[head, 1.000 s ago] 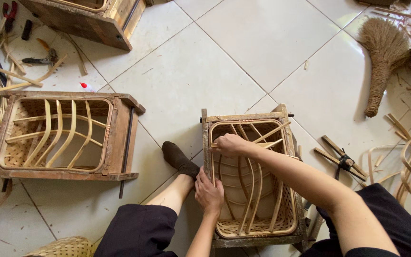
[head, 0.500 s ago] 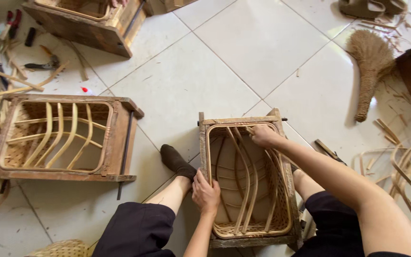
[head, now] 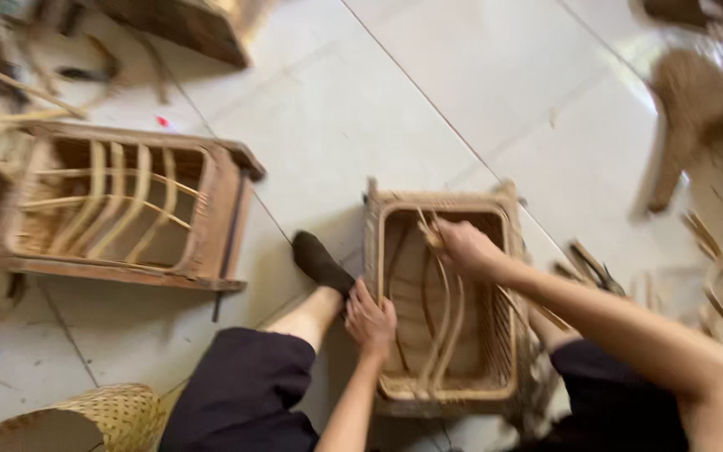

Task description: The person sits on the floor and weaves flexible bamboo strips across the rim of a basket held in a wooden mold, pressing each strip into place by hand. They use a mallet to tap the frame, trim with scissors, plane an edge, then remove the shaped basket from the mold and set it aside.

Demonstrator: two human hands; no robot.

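Left hand (head: pixel 370 318) clamped on basket frame (head: pixel 445 301) rim, right hand (head: pixel 462 247) pinched around a cane strip (head: pixel 428 230) inside

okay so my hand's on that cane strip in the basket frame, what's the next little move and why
Probably bend the cane strip down along the other curved ribs. The right hand grips its top end near the far rim, while the left hand steadies the wooden frame. The picture is blurred, so the exact seating cannot be told.
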